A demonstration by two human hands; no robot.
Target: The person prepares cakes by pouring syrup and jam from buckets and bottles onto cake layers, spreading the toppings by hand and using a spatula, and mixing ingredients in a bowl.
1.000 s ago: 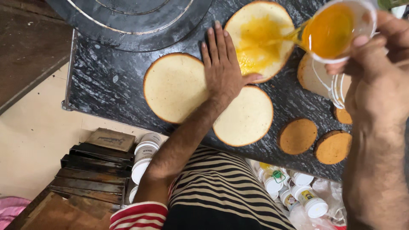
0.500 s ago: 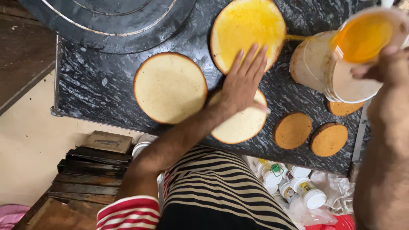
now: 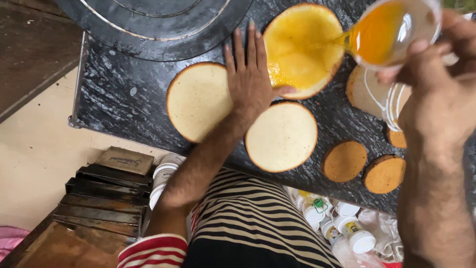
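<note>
On the dark speckled tabletop (image 3: 124,99) there's a whole spread of round sponge cakes, and the one at about 12 o'clock, the soaked cake (image 3: 302,47), is getting bright orange syrup (image 3: 297,49) poured over it. The right hand (image 3: 436,94) is up at 2 o'clock, wrapped around a clear cup (image 3: 391,30) that's tipped toward the cake, with a thin stream running out of its lip onto the top. The left hand (image 3: 253,82) isn't grasping anything; it lies flat and spread open on the tabletop, fingers pointing to 12, thumb touching the near edge of the soaked cake. At that hand's 9 o'clock sits a pale plain cake (image 3: 198,101), and at its 5 o'clock another plain one (image 3: 281,136), both dry on top. Two small brown cakes (image 3: 344,160) sit side by side out at 4 o'clock, and a stack of cups (image 3: 377,94) lies just under the right hand. A big dark round pan (image 3: 153,22) fills the 11 o'clock corner. Down below the tabletop edge there's a striped shirt (image 3: 248,218), some dark trays (image 3: 104,203) at 8 o'clock, and little white-capped bottles (image 3: 342,223) at 5.
</note>
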